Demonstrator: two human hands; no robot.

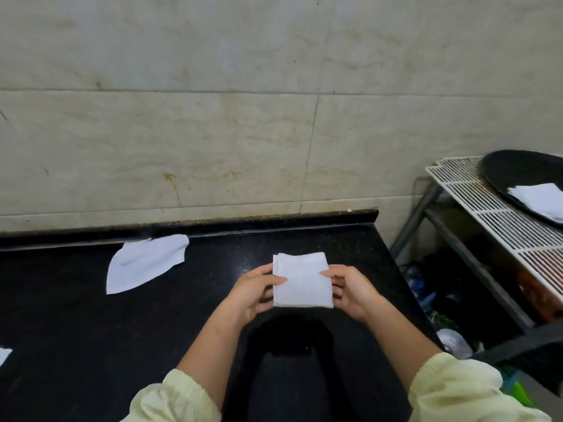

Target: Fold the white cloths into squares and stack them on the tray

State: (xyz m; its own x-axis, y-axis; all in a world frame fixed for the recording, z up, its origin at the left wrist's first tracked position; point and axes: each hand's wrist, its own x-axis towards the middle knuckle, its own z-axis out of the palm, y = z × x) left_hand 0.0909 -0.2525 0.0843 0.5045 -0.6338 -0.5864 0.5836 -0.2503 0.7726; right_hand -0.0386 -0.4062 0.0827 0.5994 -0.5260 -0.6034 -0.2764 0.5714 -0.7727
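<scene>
Head view: left hand (254, 290) and right hand (350, 289) both pinch a folded cloth (301, 280) by its side edges, thumbs on top, fingers curled under. Cloth is near-square, slightly longer near-to-far, over the black counter (76, 315). Unfolded cloth (146, 262) lies far left. Black tray (515, 175) at right holds a folded cloth stack (540, 200).
</scene>
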